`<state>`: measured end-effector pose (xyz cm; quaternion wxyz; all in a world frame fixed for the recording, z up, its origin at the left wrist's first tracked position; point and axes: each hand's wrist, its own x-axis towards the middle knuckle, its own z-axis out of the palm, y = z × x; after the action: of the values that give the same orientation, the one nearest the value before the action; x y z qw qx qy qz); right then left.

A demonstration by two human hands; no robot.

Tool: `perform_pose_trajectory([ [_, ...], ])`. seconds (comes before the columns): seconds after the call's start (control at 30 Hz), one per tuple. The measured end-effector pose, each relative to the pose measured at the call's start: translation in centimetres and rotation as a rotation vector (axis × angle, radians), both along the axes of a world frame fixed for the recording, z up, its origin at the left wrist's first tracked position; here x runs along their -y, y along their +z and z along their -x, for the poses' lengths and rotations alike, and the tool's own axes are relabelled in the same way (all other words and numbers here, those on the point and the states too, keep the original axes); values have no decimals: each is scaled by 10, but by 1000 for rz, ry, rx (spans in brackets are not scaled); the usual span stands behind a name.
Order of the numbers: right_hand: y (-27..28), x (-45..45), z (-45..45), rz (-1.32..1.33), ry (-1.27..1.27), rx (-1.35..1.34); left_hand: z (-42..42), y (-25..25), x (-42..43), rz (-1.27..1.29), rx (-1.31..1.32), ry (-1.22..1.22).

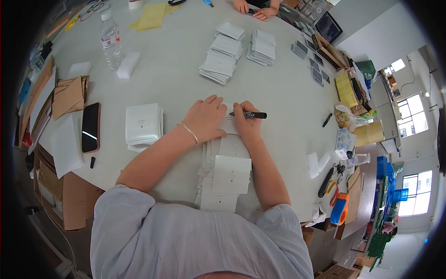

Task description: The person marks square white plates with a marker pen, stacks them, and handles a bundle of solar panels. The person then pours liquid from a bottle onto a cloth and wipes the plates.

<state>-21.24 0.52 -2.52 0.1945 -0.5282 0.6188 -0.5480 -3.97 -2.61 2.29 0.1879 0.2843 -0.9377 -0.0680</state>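
From where I stand, the right hand (248,123) has its thumb and fingers closed around a black marker (258,115), gripping it close to the writing end. The tip points left, over a white packet (229,125) in the middle of the table (173,74); whether it touches the surface, I can't tell. The left hand (203,117) is spread rather than clenched, palm down, its fingers reaching to the far left of that packet and its thumb lying along the near left side. It seems to press the packet flat, though the fingertips are partly hard to make out.

Just nearer, between the forearms, lies an overlapping spread of white packets (231,174). A neat stack (142,122) sits to the left, beside the left forearm, with a phone (91,128) farther left. Two more piles, a larger one (220,58) and a smaller one (262,47), stand on the far side, nearer another person's hands (264,14).
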Motion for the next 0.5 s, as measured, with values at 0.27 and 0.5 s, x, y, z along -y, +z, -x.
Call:
perform_pose_trajectory([
  [0.27,-3,-3,3,24,23,-30,4,-15,9,-186,56,-50],
  [0.5,7,-13,0,12,104,99,7,-1,5,-297,152,5],
])
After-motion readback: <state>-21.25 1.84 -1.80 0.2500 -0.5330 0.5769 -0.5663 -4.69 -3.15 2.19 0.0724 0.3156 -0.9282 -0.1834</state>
